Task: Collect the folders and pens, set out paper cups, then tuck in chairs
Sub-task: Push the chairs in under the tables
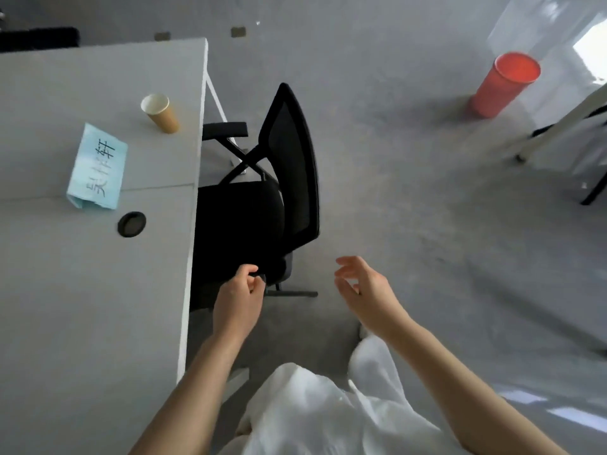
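though blurred, red bin (504, 83) beyond chair (262, 188)

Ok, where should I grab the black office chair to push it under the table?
Take the top edge of the mesh backrest from behind, on the side away from the table. It faces open floor and pushes straight in. The left hand grips the near armrest; the right hand is free.

Red bin (504, 83) on grey floor (410, 198); blue name card (97, 167) on table (65, 307).
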### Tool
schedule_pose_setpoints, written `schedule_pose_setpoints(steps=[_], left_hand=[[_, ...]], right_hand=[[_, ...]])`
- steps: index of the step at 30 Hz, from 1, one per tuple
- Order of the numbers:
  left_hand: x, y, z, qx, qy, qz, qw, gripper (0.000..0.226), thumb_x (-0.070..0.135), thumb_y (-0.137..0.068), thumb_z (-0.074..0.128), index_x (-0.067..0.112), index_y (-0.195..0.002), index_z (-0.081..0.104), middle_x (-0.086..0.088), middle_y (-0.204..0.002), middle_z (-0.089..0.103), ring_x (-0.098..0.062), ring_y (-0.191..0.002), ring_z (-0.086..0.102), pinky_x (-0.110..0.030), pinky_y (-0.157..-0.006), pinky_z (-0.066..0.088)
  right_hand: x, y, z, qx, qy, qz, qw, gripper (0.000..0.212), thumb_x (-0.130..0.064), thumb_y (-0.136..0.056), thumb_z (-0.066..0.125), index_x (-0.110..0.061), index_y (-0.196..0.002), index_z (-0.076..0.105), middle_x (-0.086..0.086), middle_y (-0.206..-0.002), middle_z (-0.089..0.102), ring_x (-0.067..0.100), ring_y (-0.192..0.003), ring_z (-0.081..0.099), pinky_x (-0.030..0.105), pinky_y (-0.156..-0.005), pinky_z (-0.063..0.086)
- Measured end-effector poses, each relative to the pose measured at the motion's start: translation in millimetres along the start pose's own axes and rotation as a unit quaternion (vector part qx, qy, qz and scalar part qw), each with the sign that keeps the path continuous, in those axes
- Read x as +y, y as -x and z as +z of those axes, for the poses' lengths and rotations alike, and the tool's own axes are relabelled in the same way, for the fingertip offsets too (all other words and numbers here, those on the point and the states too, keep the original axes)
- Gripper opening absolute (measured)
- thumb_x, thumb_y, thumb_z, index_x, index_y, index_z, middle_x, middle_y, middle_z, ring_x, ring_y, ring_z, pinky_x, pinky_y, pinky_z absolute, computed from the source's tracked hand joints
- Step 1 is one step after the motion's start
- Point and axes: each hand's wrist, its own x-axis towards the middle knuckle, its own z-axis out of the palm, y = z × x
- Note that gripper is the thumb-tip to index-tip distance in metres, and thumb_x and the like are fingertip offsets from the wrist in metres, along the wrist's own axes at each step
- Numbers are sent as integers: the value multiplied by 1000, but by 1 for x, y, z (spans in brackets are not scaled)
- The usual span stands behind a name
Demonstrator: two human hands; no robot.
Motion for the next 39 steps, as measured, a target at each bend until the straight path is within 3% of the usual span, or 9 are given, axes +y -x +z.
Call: schedule_pose_setpoints(steps=[4,9,14,18,21,24,29,35,39], left_hand=[[67,-9,34,52,63,-84,993,28,22,-100,47,11,-124,57,11,-78,61,-5,-69,58,-21,-59,44],[124,-44,56,86,85,-114,986,31,26,-100,47,16,-127,56,-1,-100,67,-12,-80,61,-25,-67,49],[134,-72,55,135,114,-178,968,30,23,-99,48,13,-126,57,-6,-110,68,-20,-94,65,-33,-78,53],[134,-102,60,168,139,-232,948,29,21,-99,49,11,-125,58,-10,-114,68,-22,-97,65,-26,-74,49],[133,-130,62,181,173,-269,930,27,20,-99,51,11,-123,58,-2,-102,69,-9,-79,62,-14,-61,42],[131,-178,51,182,192,-302,916,29,20,-98,51,10,-124,58,8,-86,63,-8,-70,61,-16,-57,41],[137,-249,19,205,200,-297,911,29,21,-99,49,14,-126,55,10,-83,65,-6,-67,62,-17,-56,42],[136,-317,-7,248,186,-309,899,32,22,-98,51,13,-128,56,-4,-107,68,-14,-93,65,-20,-73,49],[138,-344,-5,270,162,-330,890,32,25,-98,53,16,-128,55,-1,-111,64,-7,-96,56,-17,-76,41]], right_hand=[[5,-58,-54,-87,58,-58,993,32,-24,-95,52,-15,-125,51,-2,-114,64,16,-109,59,27,-94,46],[-4,-137,-103,-136,87,-134,978,33,-24,-96,50,-14,-127,51,0,-116,64,19,-109,59,23,-88,42],[-28,-210,-121,-162,80,-165,970,31,-23,-95,50,-14,-124,52,-2,-112,67,19,-104,62,21,-82,41],[-56,-267,-116,-197,80,-191,958,33,-23,-95,49,-14,-127,51,-1,-112,67,18,-106,60,22,-85,42],[-70,-304,-114,-217,83,-202,951,32,-21,-95,50,-14,-127,51,-2,-109,67,16,-102,60,21,-83,40],[-92,-354,-108,-239,107,-204,943,31,-20,-95,50,-14,-126,51,-5,-104,65,17,-100,61,22,-82,43],[-133,-417,-92,-273,126,-227,926,30,-19,-95,51,-16,-125,53,-5,-106,65,13,-98,59,24,-86,47],[-172,-479,-52,-368,123,-230,892,30,-18,-95,52,-15,-125,52,-9,-101,63,10,-101,59,21,-90,44],[-188,-525,-18,-422,135,-247,862,26,-19,-95,52,-17,-122,52,-8,-107,63,13,-105,60,30,-98,47]])
